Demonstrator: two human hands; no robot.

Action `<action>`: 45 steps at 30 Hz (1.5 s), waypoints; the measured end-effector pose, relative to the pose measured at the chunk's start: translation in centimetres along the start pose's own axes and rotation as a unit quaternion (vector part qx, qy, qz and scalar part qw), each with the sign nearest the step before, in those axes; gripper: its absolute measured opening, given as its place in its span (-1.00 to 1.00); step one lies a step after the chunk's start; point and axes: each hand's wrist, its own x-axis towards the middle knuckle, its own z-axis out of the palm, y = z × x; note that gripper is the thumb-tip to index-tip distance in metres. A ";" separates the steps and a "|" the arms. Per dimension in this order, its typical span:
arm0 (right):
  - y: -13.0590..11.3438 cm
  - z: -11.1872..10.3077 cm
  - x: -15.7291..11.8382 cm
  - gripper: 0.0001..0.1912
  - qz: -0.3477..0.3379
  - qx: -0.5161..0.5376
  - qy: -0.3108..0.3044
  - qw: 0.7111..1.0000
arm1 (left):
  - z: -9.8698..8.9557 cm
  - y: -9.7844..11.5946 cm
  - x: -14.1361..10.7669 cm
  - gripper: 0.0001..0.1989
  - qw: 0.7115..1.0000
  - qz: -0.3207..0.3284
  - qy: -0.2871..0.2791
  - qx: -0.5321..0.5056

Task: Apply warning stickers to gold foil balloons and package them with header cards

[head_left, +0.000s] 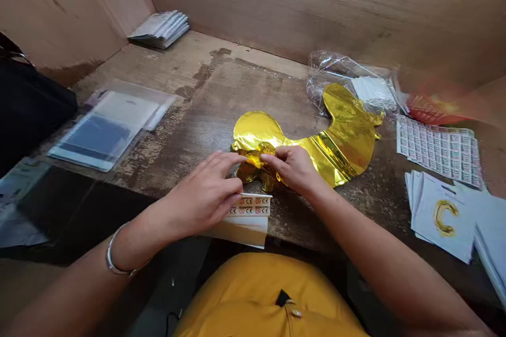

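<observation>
On tbl. (221,89), gold balloon (343,142), long axis crosswise, gap facing away; R fingers (273,161) pinching it, L fingers (233,158), grip unclear

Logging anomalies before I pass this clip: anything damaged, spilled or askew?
The wooden tabletop looks worn, its finish patchy and scuffed toward the back and left. At right, the letter-C card stack is unevenly fanned. Nothing looks spilled.

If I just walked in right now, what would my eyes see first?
Probably the shiny gold foil balloon curving across the middle of the table, touched by the left hand and the right hand. Next, perhaps the white card with a gold letter C, on the table's right side, and the blurry red basket farther back there.
</observation>
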 end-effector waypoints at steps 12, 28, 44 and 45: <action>-0.5 -1.5 1.0 -0.72 0.075 0.153 -0.042 0.984 | 1.3 -0.8 4.2 -0.84 0.990 0.095 -0.077 -0.068; 4.3 -8.8 -0.8 -0.85 0.079 -0.042 0.241 0.967 | 1.9 -1.3 3.8 -0.75 0.987 0.046 -0.120 -0.096; 2.1 -9.0 -5.5 -0.74 -0.092 -0.176 0.277 0.940 | 0.3 0.8 4.3 -0.77 0.989 0.014 -0.102 -0.103; 0.3 -7.4 -7.1 -0.70 -0.152 -0.153 0.207 0.954 | 0.1 1.5 4.1 -0.78 0.988 0.002 -0.087 -0.125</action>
